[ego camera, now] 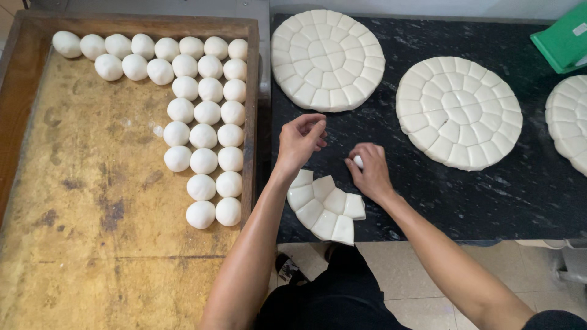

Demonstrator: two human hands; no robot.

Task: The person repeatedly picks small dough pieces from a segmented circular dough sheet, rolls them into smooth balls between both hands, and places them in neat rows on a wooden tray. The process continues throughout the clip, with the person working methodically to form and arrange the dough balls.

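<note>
Here, both hands (pixel 333 156) work beside three scored dough discs (pixel 328 59).

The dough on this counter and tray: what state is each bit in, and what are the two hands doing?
Dough balls: rounded, lined up in rows on the wooden tray.
Leftmost dough disc: whole, scored into segments.
Middle dough disc: whole, scored.
Right dough disc: scored, partly out of view.
Partial dough disc: only a curved section of segments left.
Left hand: raised, fingers curled, seemingly empty.
Right hand: grip closed on a small dough piece.
</note>
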